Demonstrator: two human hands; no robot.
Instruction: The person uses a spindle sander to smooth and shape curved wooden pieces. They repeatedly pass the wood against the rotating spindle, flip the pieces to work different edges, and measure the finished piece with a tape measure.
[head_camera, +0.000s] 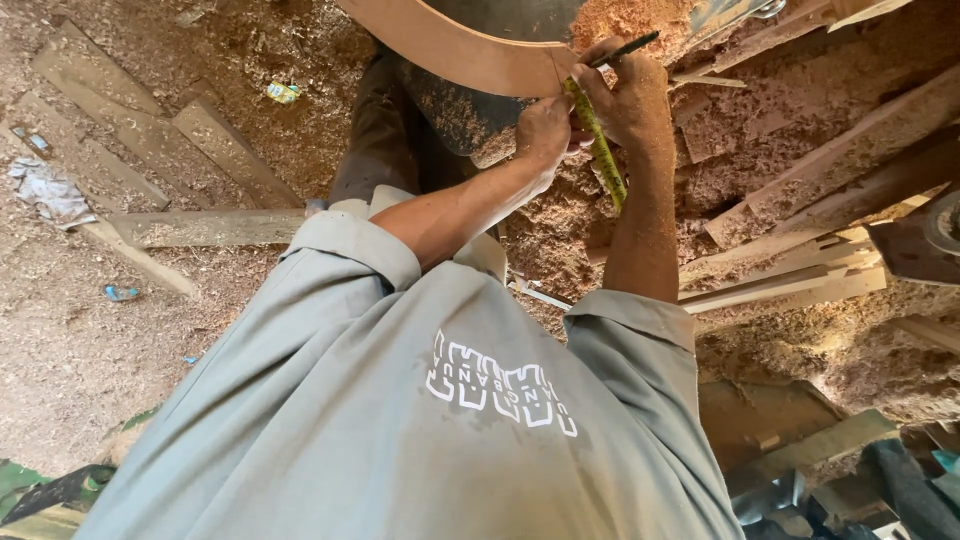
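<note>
**Fingers pinch tape and pencil at curved wood**

Fingers of the left hand (543, 130) pinch a yellow tape (598, 150) against the curved wood piece (455, 48), which lies across the top of the view. Right hand (632, 98) grips a dark pencil (625, 48), tip at the wood's edge. Sawdust (760, 150) heaps the bench; planks (205, 228) lie on the floor at left.

One head-worn camera looks steeply down (perhaps slightly tilted), close over the grey shirt (400, 420).
</note>
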